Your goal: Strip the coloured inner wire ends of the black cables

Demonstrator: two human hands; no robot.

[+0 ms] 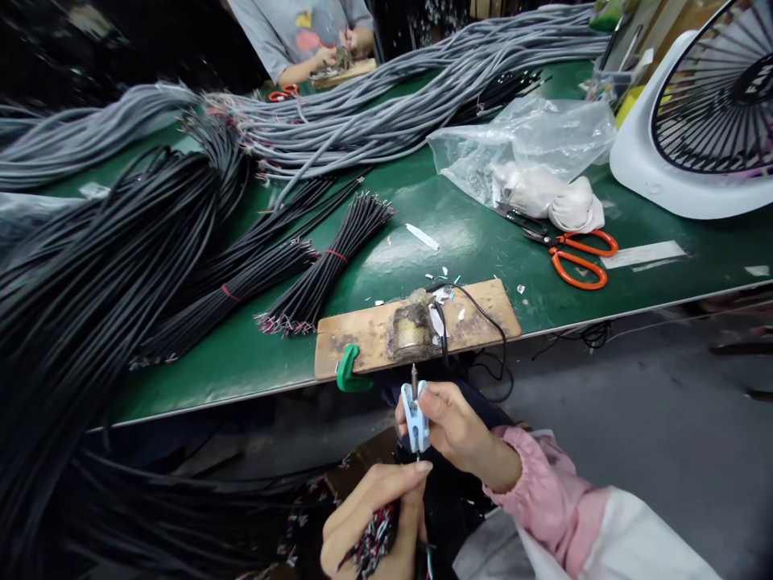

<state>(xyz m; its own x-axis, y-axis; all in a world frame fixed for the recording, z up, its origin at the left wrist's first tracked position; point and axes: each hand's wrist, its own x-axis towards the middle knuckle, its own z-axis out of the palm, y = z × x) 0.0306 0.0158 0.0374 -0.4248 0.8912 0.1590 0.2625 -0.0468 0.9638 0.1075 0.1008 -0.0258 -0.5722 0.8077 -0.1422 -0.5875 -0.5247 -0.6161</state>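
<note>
My right hand [450,427], in a pink cuff, is closed around a small light-blue tool [415,415] with a thin metal tip pointing up toward the table edge. My left hand [368,515], low in the view, is closed on a bunch of stripped black cable ends [374,544] with coloured wires showing, its thumb and finger pinched just under the blue tool. Right above the hands a wooden board [362,330] is fixed to the table edge by a green clamp [349,372]. On the board sits a round, crusted metal pot [411,330] with a black cord leading off it.
Black cable bundles [121,266] cover the green table [471,234] on the left; grey cables [374,113] stretch across the back. Orange scissors [576,256], a plastic bag [531,145] and a white fan [700,121] lie right. Another person [314,40] works at the far side.
</note>
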